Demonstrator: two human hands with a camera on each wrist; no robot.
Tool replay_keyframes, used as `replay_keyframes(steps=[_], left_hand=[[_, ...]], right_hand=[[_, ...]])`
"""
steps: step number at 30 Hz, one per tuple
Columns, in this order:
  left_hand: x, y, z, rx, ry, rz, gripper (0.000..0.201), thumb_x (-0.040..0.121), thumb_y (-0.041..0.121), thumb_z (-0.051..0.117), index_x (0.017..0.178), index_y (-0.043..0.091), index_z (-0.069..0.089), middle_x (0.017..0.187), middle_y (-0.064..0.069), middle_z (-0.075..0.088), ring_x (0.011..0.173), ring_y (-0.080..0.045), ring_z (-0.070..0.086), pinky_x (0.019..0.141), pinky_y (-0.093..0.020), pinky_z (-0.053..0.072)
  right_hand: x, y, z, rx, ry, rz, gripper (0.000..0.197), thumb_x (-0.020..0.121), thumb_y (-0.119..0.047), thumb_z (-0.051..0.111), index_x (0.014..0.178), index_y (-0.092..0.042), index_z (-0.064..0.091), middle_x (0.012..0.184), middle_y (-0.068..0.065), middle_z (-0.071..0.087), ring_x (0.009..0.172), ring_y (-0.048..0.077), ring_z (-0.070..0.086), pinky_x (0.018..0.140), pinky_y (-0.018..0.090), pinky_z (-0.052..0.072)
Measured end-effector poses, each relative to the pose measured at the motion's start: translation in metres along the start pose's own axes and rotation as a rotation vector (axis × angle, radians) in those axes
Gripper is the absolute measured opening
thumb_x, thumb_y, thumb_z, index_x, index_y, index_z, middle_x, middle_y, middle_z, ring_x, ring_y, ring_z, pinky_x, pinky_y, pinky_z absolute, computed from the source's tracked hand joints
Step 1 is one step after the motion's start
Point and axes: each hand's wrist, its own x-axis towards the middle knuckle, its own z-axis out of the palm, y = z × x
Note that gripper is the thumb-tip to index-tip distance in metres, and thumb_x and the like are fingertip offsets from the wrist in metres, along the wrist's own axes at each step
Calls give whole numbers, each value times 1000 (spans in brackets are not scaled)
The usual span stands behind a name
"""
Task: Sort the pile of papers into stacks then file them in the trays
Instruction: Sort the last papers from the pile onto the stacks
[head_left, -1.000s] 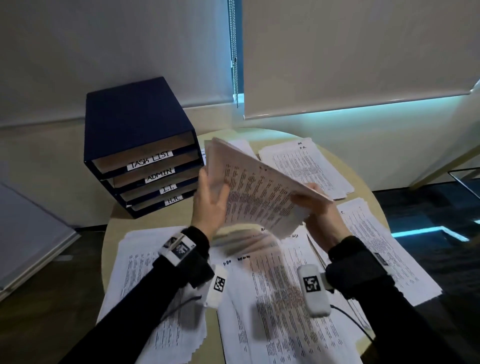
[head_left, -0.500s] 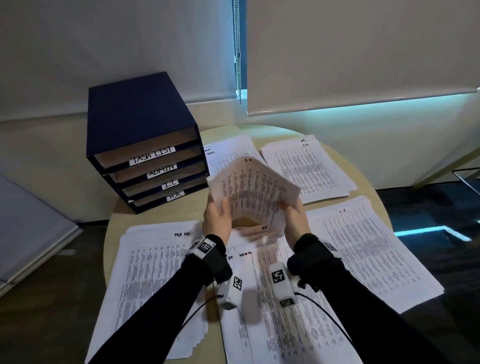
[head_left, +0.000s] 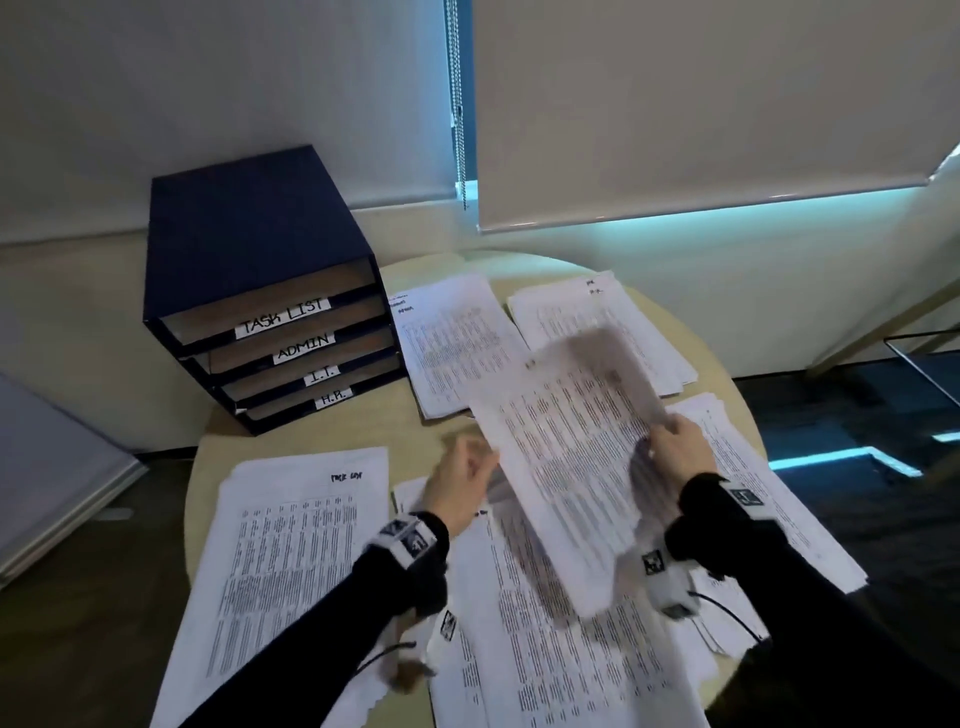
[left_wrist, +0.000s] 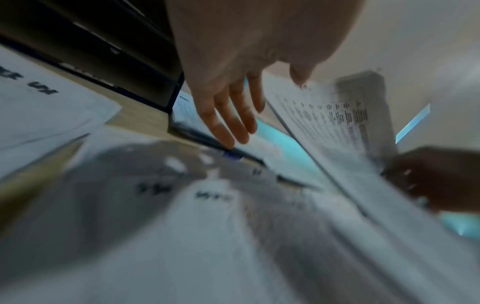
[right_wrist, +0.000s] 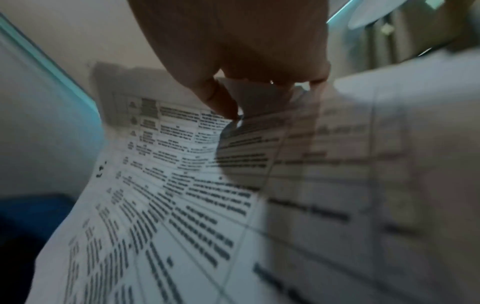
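Far out to the left of the left hand's fingers, on the back left of the round desk (head_left: 332, 441), stands the dark blue tray unit (head_left: 249, 270) with four open trays labelled, top to bottom, TASK LIST, ADMIN, I.T. and H.R. Below it and still left of those fingers lies the task-list stack (head_left: 291, 545), flat on the desk with a handwritten heading at its top right corner.

The left hand (head_left: 460, 486) hovers over the desk's middle, fingers (left_wrist: 223, 115) straight and spread, gripping nothing; its thumb tip sits just at the near edge of the lifted sheets, though whether it touches them is lost in blur. Beneath and in front of this hand lies the centre pile (head_left: 545, 639) of printed pages. Beyond the fingertips rests the admin stack (head_left: 452, 343), just beside the tray unit.

Between the two hands a lifted bundle of sheets (head_left: 566, 467) hangs tilted in the air, motion-blurred. The right hand (head_left: 680, 449) holds it by its right edge, fingers (right_wrist: 223, 100) curled and pinching the paper against the thumb. Beyond this hand lies the H.R. stack (head_left: 597, 322); to the right of and under its wrist spreads another stack (head_left: 753, 478), reaching the desk's right rim.
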Motion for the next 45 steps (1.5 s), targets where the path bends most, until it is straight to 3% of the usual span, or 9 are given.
replay_keyframes(steps=[4,9,15,21,28,33,38,41,45], left_hand=[[-3,-49,16,597,-259,150,35,93,35,58,124,23,46,122,4,45,116,-15,47,97,-29,40],[-1,-66,18,869,-224,224,52,84,44,65,126,25,41,123,2,39,112,-19,39,94,-30,37],[6,-69,19,839,-228,154,57,77,41,73,121,25,41,120,2,39,111,-19,40,90,-30,38],[9,-62,16,895,-221,198,36,84,39,66,112,22,49,114,2,46,107,-19,39,88,-32,36],[0,-65,-17,561,-287,181,39,80,33,73,61,23,41,76,8,43,75,-14,42,63,-28,29],[-7,-74,-27,456,-280,106,24,85,39,68,81,19,57,93,1,54,82,-14,52,76,-30,44],[-1,-86,-32,504,-192,-31,18,101,16,35,102,29,47,119,0,52,104,-15,53,90,-29,43],[-1,-85,-30,559,-193,-66,18,95,13,44,106,27,49,109,3,49,95,-15,53,79,-26,40],[3,-81,-31,624,-217,-79,23,86,12,57,107,21,52,99,3,42,88,-16,47,74,-24,36]], right_hand=[[14,59,-56,-289,43,197,24,88,-9,50,108,-3,62,114,26,61,104,38,56,92,36,42],[45,94,-100,-461,95,406,41,82,-25,58,117,-2,58,110,25,61,105,41,58,98,43,44],[31,67,-59,-527,265,327,50,86,-20,56,133,-14,39,137,24,39,129,38,34,108,55,22],[-27,46,42,-475,-94,-187,34,93,-28,53,125,-20,50,127,15,45,114,27,46,99,45,42],[-41,45,76,-458,-253,-105,58,80,-34,68,132,-26,44,127,8,42,118,25,41,100,46,38],[-47,40,71,-52,-452,-206,1,88,-13,60,89,-13,61,94,12,68,91,32,63,89,49,50],[-46,44,67,-65,-413,-177,18,95,2,39,91,-11,51,89,10,64,83,25,59,75,33,45],[-47,39,64,-127,-367,-182,19,97,-1,35,84,-10,45,67,4,50,58,16,42,54,26,30],[-49,32,67,-194,-426,-219,28,93,4,37,75,-18,41,75,8,51,65,21,46,57,28,32]])
